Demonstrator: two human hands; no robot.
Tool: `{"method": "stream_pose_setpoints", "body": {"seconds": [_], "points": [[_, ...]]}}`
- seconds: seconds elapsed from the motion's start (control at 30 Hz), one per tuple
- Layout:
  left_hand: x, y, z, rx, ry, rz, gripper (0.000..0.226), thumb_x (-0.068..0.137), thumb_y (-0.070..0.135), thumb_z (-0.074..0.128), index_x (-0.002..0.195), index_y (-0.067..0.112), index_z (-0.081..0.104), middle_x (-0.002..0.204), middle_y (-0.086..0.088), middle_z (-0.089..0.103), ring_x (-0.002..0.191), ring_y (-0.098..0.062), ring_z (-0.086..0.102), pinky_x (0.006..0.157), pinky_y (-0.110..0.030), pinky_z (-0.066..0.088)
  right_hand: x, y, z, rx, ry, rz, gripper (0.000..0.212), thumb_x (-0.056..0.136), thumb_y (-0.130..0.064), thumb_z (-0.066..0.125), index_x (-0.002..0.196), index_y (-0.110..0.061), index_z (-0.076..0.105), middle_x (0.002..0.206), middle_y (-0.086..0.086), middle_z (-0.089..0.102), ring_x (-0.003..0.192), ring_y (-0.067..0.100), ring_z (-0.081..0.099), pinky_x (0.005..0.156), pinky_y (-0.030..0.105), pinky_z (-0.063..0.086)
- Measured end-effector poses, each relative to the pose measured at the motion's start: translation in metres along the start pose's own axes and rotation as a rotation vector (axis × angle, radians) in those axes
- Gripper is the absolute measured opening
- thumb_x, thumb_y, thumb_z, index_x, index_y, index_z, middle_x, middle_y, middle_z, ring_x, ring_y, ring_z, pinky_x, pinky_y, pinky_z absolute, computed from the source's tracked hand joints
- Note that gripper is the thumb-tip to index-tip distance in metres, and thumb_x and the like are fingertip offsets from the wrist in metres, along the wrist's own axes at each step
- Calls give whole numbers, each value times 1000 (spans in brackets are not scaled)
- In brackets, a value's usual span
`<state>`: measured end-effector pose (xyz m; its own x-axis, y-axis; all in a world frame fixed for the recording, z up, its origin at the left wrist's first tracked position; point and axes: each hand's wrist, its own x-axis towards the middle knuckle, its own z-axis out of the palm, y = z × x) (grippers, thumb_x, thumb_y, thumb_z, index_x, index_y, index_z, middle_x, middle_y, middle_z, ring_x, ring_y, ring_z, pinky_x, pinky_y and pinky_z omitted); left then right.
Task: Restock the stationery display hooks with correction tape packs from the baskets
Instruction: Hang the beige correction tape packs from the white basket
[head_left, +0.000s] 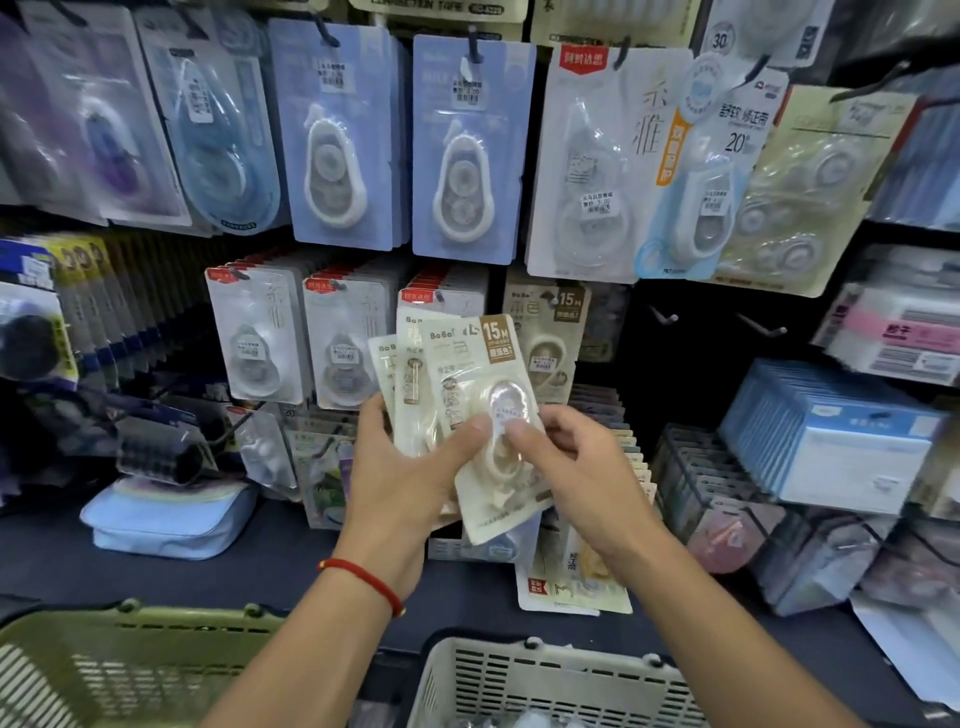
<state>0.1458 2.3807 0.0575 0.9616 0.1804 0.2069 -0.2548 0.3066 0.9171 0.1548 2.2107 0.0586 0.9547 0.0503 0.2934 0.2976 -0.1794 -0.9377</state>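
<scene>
- Head view: a fan of cream correction tape packs (470, 395) is held up in front of the display, at the middle of the scene.
- The fan is gripped from below by the left hand (405, 478), with the fingers curled behind the cards and the thumb pressed onto the front pack.
- A red string bracelet (363, 579) is worn on the left wrist.
- The front pack's clear blister is pinched by the right hand (576, 467), with the thumb on the blister face and the other fingers curled beside the card's right edge.
- Just behind the fan, a matching cream pack (545, 338) is seen hanging in the lower row of hooks.
- Two bare hooks (763, 327) are seen to the right of that pack, against the dark backing.
- Blue-carded packs (340, 140) are hung in the upper row, far from the hands.
- A green basket (130, 660) is placed at the near left, and a white basket (545, 680) at the near middle; what is held in them cannot be told.
- A pale blue pouch (166, 519) is laid on the dark shelf (291, 561) to the left of the hands.
</scene>
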Motion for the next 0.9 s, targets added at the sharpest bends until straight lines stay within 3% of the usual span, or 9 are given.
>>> {"method": "stream_pose_setpoints", "body": {"seconds": [0.13,0.2,0.27,0.33,0.6,0.7,0.77,0.87,0.9], "points": [[3,3,-6,-58,-3,-46,72,73,34,89,137,26,57,124,2,75,116,-24,72,99,-56,57,2,-6,-5,107,229,19,47,82,-58,75,112,-24,65,100,-3,80,89,17,79,75,41,63],[3,2,-8,0,38,8,68,77,34,89,137,32,55,123,13,74,114,-11,71,97,-43,59,4,-7,-8,64,335,-6,38,88,-53,76,112,-26,64,101,-4,79,91,15,77,82,47,63],[3,0,-9,77,78,71,54,82,28,87,124,41,55,107,29,73,99,6,71,77,-15,59,5,-5,-11,19,385,-23,24,95,-43,74,112,-29,63,100,-5,78,92,14,76,85,51,63],[3,-1,-9,105,98,91,50,85,24,86,117,45,54,100,35,71,91,12,70,63,-4,52,6,-4,-13,-9,395,-29,19,98,-38,70,114,-30,63,100,-5,78,93,16,76,87,54,61],[3,4,-7,134,191,195,56,82,19,87,125,32,54,102,31,72,90,7,72,63,-7,54,7,-4,-18,-120,392,-27,36,97,-53,66,123,-28,67,111,-13,76,105,8,72,94,43,58],[1,4,-5,132,164,186,57,76,23,91,117,38,55,103,25,74,90,3,74,64,-9,56,9,2,-21,-338,308,88,67,98,-58,59,152,-22,46,144,-6,58,129,14,57,104,37,48],[0,2,-2,127,139,171,62,69,30,93,118,36,55,105,19,76,92,-1,75,67,-15,59,7,3,-19,-478,304,78,73,98,-58,58,158,-22,37,155,-2,45,140,16,46,111,37,42],[-2,-3,5,153,89,149,67,66,32,94,121,29,56,106,18,76,94,-4,76,70,-19,60,4,-3,-13,-269,176,-3,43,93,-65,58,126,-38,65,124,-15,69,115,0,63,99,32,52],[-3,-4,7,165,68,142,68,65,34,95,121,29,56,106,19,76,94,-3,75,71,-17,60,3,-5,-10,-168,88,-2,38,91,-67,57,112,-39,71,113,-11,75,107,2,68,92,29,55]]}}
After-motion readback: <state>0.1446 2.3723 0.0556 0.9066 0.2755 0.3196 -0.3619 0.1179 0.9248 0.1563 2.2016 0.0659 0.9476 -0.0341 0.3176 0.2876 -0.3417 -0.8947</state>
